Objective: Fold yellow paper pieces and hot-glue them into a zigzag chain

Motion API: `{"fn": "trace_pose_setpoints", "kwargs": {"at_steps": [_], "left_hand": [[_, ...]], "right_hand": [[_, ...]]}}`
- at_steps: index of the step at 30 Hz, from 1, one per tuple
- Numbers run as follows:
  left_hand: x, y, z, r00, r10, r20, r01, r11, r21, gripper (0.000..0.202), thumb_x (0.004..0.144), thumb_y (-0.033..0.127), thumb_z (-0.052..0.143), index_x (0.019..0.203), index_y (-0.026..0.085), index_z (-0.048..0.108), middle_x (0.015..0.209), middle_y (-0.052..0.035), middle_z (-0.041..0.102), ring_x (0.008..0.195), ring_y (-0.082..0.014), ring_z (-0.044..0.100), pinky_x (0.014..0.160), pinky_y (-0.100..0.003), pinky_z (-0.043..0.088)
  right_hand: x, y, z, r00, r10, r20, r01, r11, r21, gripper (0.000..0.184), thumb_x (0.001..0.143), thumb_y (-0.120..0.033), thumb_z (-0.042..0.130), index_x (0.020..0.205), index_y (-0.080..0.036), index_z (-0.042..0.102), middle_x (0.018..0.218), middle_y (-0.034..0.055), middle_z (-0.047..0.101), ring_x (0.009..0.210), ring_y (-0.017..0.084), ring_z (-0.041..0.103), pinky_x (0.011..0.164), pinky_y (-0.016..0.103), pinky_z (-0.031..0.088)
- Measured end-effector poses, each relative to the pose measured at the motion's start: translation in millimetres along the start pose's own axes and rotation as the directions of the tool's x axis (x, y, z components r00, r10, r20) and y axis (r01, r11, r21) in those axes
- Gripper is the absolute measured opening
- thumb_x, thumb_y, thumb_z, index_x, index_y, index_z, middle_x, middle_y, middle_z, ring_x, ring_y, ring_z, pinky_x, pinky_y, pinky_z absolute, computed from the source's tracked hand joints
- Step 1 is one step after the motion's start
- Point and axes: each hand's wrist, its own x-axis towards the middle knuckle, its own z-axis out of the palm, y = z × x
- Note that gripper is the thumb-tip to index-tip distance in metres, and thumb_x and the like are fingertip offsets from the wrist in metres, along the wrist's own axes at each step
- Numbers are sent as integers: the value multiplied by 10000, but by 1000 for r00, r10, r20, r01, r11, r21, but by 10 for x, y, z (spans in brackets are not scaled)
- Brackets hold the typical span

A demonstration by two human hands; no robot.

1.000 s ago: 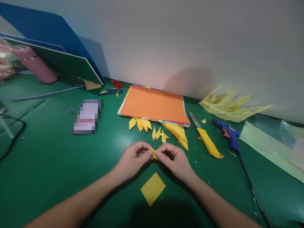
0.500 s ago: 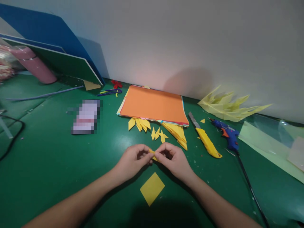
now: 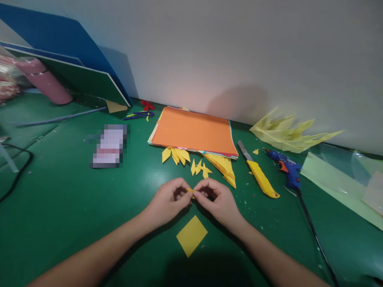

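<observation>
Between my two hands is a small folded piece of yellow paper (image 3: pixel 190 191), mostly covered by the fingers. My left hand (image 3: pixel 170 197) pinches its left side between thumb and fingertips. On the right side my right hand (image 3: pixel 217 198) pinches it too, and the thumbs nearly meet. Just below the hands a yellow paper square (image 3: pixel 192 236) lies flat on the green table (image 3: pixel 143 255), one corner toward me. Beyond the fingers lie several folded yellow paper pieces (image 3: pixel 177 155), a few smaller pointed ones (image 3: pixel 197 167) and a stack of folded yellow triangles (image 3: pixel 223 167).
A stack of coloured paper (image 3: pixel 194 129), orange on top, lies by the wall. To the right are a yellow utility knife (image 3: pixel 260 177), a blue glue gun (image 3: pixel 287 169) with its cord and a pale yellow paper form (image 3: pixel 290 133). Leftward are a phone (image 3: pixel 109 145) and a pink bottle (image 3: pixel 44 81).
The yellow paper between my fingers shows slightly less and looks flatter or turned. Both hands keep their pinch in nearly the same place.
</observation>
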Motion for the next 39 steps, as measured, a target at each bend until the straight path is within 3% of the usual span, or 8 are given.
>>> {"fn": "trace_pose_setpoints", "kwargs": {"at_steps": [6, 11, 16, 22, 27, 35, 39], "left_hand": [[4, -49, 13, 1000, 4, -29, -3, 999, 43, 96, 747, 257, 531, 707, 179, 491, 610, 21, 581, 555, -111, 529, 527, -225, 416], [0, -49, 22, 997, -35, -68, 40, 997, 69, 68, 702, 210, 544, 659, 182, 500, 515, 53, 539, 484, -97, 498, 468, -200, 382], [14, 16, 17, 993, -103, -51, 99, 992, -80, 63, 694, 188, 552, 638, 169, 532, 511, 43, 573, 482, -93, 533, 499, -208, 429], [34, 79, -38, 982, -187, 31, 189, 957, -220, 86, 703, 205, 597, 647, 150, 563, 508, 28, 610, 475, -86, 554, 531, -219, 465], [40, 94, -92, 966, -229, 116, 252, 935, -250, 111, 692, 228, 647, 665, 145, 578, 523, 20, 630, 472, -86, 562, 537, -225, 466], [31, 96, -128, 961, -236, 145, 267, 928, -260, 152, 716, 268, 658, 692, 134, 589, 548, 1, 647, 494, -88, 569, 558, -223, 457], [35, 92, -126, 960, -238, 144, 270, 922, -278, 152, 731, 273, 641, 713, 130, 591, 553, 1, 647, 501, -90, 577, 558, -222, 456]], "right_hand": [[-30, -6, 30, 986, -156, -53, 146, 976, -161, 79, 779, -201, 564, 707, -198, 597, 640, 8, 613, 554, 123, 546, 512, 235, 456], [-57, -11, 47, 924, -380, -55, 338, 873, -353, 112, 806, -159, 543, 724, -212, 599, 655, 19, 630, 615, 154, 586, 577, 279, 469], [-76, -6, 14, 850, -524, 49, 480, 735, -479, 128, 861, -139, 517, 832, -210, 621, 726, 40, 679, 687, 168, 618, 638, 297, 489], [-98, 4, -36, 814, -558, 164, 543, 628, -557, 149, 896, -147, 494, 916, -177, 638, 809, 77, 696, 714, 177, 615, 655, 303, 497], [-96, 7, -40, 835, -512, 203, 526, 633, -568, 200, 904, -173, 458, 937, -192, 655, 813, 81, 687, 696, 180, 608, 624, 299, 493], [-94, 3, -46, 811, -549, 205, 558, 618, -554, 195, 885, -133, 458, 952, -182, 634, 812, 83, 695, 703, 181, 619, 629, 302, 503], [-71, -6, -17, 840, -530, 115, 520, 728, -446, 147, 858, -124, 498, 896, -194, 622, 782, 62, 698, 706, 171, 636, 646, 294, 507]]}}
